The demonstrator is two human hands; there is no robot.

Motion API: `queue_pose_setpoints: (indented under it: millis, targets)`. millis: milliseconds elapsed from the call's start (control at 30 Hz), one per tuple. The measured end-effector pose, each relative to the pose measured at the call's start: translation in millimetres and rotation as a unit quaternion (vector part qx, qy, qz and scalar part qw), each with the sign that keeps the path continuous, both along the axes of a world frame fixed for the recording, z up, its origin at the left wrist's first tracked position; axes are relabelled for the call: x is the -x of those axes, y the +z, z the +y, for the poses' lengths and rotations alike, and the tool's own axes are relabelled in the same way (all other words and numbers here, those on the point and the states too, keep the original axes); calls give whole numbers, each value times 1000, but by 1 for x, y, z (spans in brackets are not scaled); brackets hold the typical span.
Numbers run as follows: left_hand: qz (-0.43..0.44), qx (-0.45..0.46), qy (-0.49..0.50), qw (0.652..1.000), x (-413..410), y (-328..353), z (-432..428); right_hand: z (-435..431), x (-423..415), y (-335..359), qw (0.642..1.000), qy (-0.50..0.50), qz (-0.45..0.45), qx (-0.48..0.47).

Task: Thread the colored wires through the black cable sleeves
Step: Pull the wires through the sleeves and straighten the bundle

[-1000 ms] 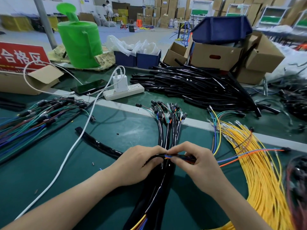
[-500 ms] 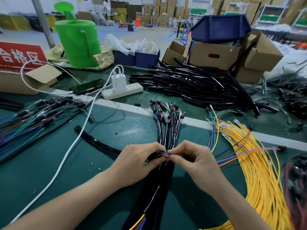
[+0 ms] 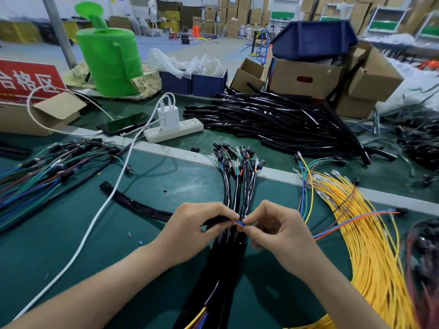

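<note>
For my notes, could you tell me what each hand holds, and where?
The left hand grips a black sleeve near its end; right hand pinches colored wires there.

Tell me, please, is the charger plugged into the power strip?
Plugged in: the charger stands upright on the strip, seated against its top face.

A: What colour is the tabletop (image 3: 59, 245)?
B: Dark green, crossed by a pale grey strip (image 3: 273, 173).
A: The sleeves (image 3: 273, 119)?
B: Glossy black, the whole pile; the sleeve (image 3: 216, 220) in front too.
A: The wire bundle (image 3: 370, 245)?
B: Yellow. The wire pair (image 3: 238, 223) is blue and orange.
A: Behind?
B: A bright green watering can (image 3: 109, 62), a red sign (image 3: 28, 79) with white characters, navy bins (image 3: 209, 84), brown boxes (image 3: 306, 79), a white power strip (image 3: 175, 132).
</note>
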State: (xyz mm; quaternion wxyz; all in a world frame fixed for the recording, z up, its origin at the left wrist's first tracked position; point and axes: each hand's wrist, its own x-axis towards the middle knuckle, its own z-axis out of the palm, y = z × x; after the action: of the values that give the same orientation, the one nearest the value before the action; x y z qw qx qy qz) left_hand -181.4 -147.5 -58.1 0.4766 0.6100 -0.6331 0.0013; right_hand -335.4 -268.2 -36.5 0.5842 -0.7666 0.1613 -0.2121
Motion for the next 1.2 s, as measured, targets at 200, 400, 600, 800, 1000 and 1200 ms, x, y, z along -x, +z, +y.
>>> queue_pose_setpoints:
  millis: [200,400,600,800,1000,1200]
  targets:
    - [136,-65,-29,988,-3,0,3,1,0,1,1000,-3,-4,7]
    - [284,-151,-82,943,-7,4,2,0,2,6,998,43,44,22]
    - [317,-206,-96,921,-10,5,2,-1,2,7,997,55,56,-9]
    - [319,-226,-129,911,-12,5,2,-2,3,9,992,94,74,-41]
    - [274,-222,-82,932,-12,4,1,-3,2,7,996,65,55,-34]
    - [198,-197,-70,958,-14,6,5,-4,0,6,999,22,7,-45]
